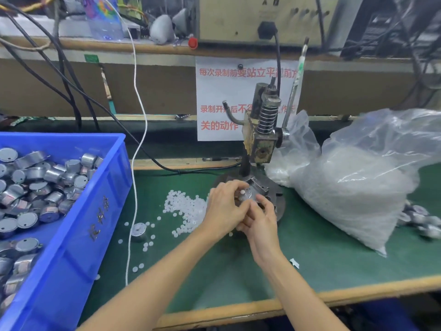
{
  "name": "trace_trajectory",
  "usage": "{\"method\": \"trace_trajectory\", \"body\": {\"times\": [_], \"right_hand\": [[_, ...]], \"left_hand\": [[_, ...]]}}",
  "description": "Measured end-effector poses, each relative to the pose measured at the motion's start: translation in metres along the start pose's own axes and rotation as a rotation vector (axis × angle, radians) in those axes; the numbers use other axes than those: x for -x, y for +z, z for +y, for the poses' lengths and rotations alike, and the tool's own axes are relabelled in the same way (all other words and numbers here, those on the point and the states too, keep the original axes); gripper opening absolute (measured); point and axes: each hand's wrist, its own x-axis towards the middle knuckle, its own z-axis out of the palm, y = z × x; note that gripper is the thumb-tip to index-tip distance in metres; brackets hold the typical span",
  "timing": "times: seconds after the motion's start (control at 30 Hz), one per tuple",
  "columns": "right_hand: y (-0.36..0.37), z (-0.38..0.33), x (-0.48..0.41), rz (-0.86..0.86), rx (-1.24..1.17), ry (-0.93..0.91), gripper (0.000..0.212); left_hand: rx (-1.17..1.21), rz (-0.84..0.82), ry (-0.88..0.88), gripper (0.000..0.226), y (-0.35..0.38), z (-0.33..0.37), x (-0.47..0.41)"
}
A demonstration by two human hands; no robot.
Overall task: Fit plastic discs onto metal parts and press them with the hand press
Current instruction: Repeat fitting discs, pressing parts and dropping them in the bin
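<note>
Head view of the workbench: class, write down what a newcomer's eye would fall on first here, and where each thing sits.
The bright blue crate at the left, heaped with metal parts, catches the eye first. At centre, the left hand and right hand hold one metal part with a white disc on it, just in front of the hand press. A big clear bag of white pieces fills the right.

**Covered and cut off**

Fingers of the left hand and right hand curl round the metal part, covering most of it. The hand press blocks several characters on the notice. The blue crate runs off the left and bottom edges, the plastic bag off the right.
</note>
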Motion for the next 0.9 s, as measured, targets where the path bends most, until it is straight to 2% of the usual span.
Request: {"method": "trace_trajectory", "body": {"times": [0.13, 0.23, 0.33, 0.43, 0.53, 0.57, 0.63, 0.7, 0.73, 0.8, 0.9], "right_hand": [[-0.018, -0.014, -0.005, -0.032, 0.301, -0.017, 0.033], [-0.033, -0.019, -0.009, -0.056, 0.419, -0.06, 0.034], [-0.039, -0.029, -0.014, 0.0, 0.502, -0.171, 0.029], [-0.024, -0.054, -0.017, 0.041, 0.535, -0.458, 0.031], [0.006, -0.113, -0.04, 0.091, 0.569, -0.8, 0.031], [0.016, -0.14, -0.058, 0.141, 0.546, -0.834, 0.036], [0.038, -0.195, -0.091, 0.157, 0.503, -0.681, 0.051], [0.051, -0.226, -0.112, 0.066, 0.562, -0.507, 0.058], [0.053, -0.23, -0.115, 0.04, 0.627, -0.512, 0.055], [0.05, -0.229, -0.111, 0.101, 0.689, -0.654, 0.041], [0.032, -0.217, -0.093, 0.098, 0.565, -0.845, 0.011]], "left_hand": [[-0.174, -0.068, 0.05, 0.038, 0.024, -0.004, -0.034], [-0.18, 0.005, -0.001, 0.042, 0.034, -0.013, -0.046], [-0.114, 0.09, -0.044, 0.042, 0.04, -0.023, -0.047], [-0.083, 0.138, -0.057, 0.035, 0.045, -0.03, -0.043], [-0.081, 0.153, -0.045, 0.031, 0.047, -0.033, -0.044], [-0.079, 0.151, -0.048, 0.031, 0.048, -0.033, -0.045], [-0.087, 0.155, -0.056, 0.032, 0.048, -0.033, -0.043], [-0.1, 0.165, -0.062, 0.035, 0.049, -0.033, -0.041], [-0.105, 0.166, -0.059, 0.035, 0.05, -0.034, -0.041], [-0.109, 0.163, -0.048, 0.036, 0.051, -0.037, -0.041], [-0.111, 0.175, -0.035, 0.036, 0.051, -0.038, -0.042]]}}
